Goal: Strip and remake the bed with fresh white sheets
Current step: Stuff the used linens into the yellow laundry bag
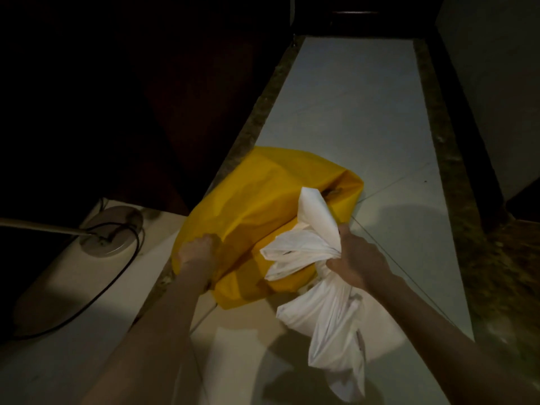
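A yellow bag (263, 197) lies on the pale tiled floor in a dim corridor. My left hand (197, 249) grips the bag's near left edge. My right hand (355, 258) clutches a bunched white sheet (327, 311) at the bag's right side. One end of the sheet sticks up over the bag's opening; the rest hangs down below my fist. The bed is not in view.
A round lamp or fan base (112, 232) with a black cable (117, 279) stands on the floor at left. Dark wooden furniture (146, 97) fills the upper left. Speckled stone borders (444, 159) edge the white tile strip (350, 112), which runs ahead to a dark door.
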The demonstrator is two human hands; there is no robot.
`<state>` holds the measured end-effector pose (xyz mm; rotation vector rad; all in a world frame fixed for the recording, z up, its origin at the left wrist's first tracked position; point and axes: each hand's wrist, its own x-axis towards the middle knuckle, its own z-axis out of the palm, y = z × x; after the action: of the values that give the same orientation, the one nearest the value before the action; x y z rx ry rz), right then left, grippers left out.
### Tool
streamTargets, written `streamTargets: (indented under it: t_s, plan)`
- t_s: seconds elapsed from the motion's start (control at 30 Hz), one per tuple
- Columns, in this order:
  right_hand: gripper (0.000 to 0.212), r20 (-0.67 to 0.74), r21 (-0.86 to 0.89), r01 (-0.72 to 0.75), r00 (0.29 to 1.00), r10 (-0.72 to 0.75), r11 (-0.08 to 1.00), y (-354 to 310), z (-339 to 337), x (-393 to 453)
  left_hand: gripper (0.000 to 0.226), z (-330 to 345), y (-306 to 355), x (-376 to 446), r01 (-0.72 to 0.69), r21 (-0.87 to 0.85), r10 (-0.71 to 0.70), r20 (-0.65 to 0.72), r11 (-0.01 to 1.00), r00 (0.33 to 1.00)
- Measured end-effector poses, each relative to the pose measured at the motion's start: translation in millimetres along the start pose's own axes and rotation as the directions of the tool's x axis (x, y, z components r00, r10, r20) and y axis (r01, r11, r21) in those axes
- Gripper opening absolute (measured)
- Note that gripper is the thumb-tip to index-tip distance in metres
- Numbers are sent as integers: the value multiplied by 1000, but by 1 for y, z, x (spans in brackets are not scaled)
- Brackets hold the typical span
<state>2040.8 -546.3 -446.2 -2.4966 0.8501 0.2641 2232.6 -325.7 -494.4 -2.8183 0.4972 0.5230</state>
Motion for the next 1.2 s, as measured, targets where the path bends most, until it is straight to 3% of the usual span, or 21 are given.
streamTargets:
  t_s: [0.07, 0.17, 0.3, 0.4, 0.47, 0.57, 0.7, 0.77, 0.83, 0.93, 1.0, 1.1, 1.17, 1.2]
  plan:
    - [75, -8, -5, 9, 1000, -9, 1000, 1, -2, -2, 30, 9, -8, -3, 10, 29, -10, -10, 1000, 1000]
    - [73, -29, -17, 16, 999, -17, 1000, 4, -6, -7, 22, 11, -16, 4, -30, 14, 31, -41, 999, 999]
    - [65, -40, -26, -26, 999, 25, 999, 10, -17, -11, 22, -27, -21, 14, -215, -303, 168, -175, 928, 970]
    - [58, -58, -8, -41, 997, 41, 999, 16, -30, -11, 33, -71, -15, 3, -359, -553, 282, -221, 752, 933]
    - [56, -94, 19, -56, 994, 58, 998, 18, -41, -11, 37, -94, -8, -8, -416, -713, 402, -203, 564, 893]
    - [59, -131, -34, -50, 990, 45, 998, 19, -54, -11, 37, -104, -7, -31, -313, -904, 524, -123, 290, 843]
    - [68, -44, -177, 3, 999, -11, 984, 19, -43, -9, 31, -64, -37, -51, -43, -985, 331, 16, 170, 943]
    - [70, 50, -207, 22, 999, -12, 978, 27, -25, -8, 27, -29, -65, -47, 78, -983, 195, 111, 166, 975]
    - [70, 142, -241, 24, 990, 11, 970, 38, -7, -9, 38, 3, -89, -41, 194, -957, 37, 206, 215, 978]
    - [67, 185, -294, -2, 981, 59, 956, 50, 13, -12, 32, 23, -108, -42, 317, -938, -154, 295, 140, 943]
    - [64, 179, -325, -11, 981, 73, 946, 53, 19, -11, 24, 29, -117, -47, 323, -927, -259, 269, 193, 928]
    - [63, 189, -358, -11, 978, 84, 934, 54, 20, -8, 21, 28, -119, -55, 259, -799, -426, 4, 543, 905]
    - [62, 186, -365, -11, 979, 85, 931, 53, 21, -6, 34, 24, -102, -64, 157, -553, -352, -265, 818, 898]
    - [62, 179, -369, -10, 980, 82, 929, 52, 21, -6, 44, 21, -89, -69, 41, -350, -187, -394, 936, 900]
